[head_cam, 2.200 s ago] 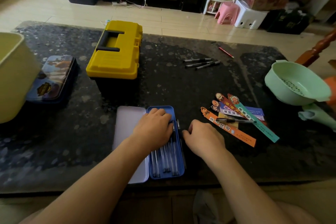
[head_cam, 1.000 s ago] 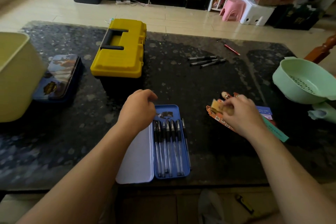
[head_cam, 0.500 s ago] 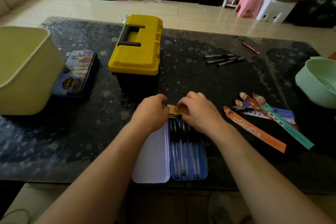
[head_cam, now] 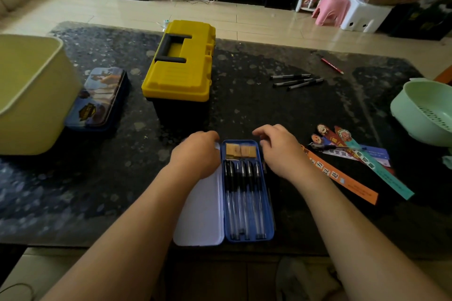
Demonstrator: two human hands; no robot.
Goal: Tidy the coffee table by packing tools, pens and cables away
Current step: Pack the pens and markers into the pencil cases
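Note:
An open blue pencil tin (head_cam: 268, 212) lies at the table's near edge, its white lid (head_cam: 200, 212) flat to the left. Several black pens (head_cam: 242, 193) lie side by side in it, with small tan pieces (head_cam: 241, 150) at its far end. My left hand (head_cam: 195, 154) hovers over the lid's far corner, fingers loosely curled, holding nothing. Just right of the tin, my right hand (head_cam: 281, 151) has relaxed, empty fingers. Three black pens (head_cam: 296, 80) and a red pencil (head_cam: 332, 65) lie loose farther back.
A shut yellow toolbox (head_cam: 181, 68) stands behind the tin. A pale yellow bin (head_cam: 29, 95) and a printed tin (head_cam: 97, 99) sit at left. Colourful paper strips (head_cam: 352, 166) with a pen (head_cam: 325, 146) on them lie at right, beside a green colander (head_cam: 425, 110).
My right hand fetched the tan pieces from the strips at right, and both hands set them into the tin's far end. Both hands have now drawn apart to either side.

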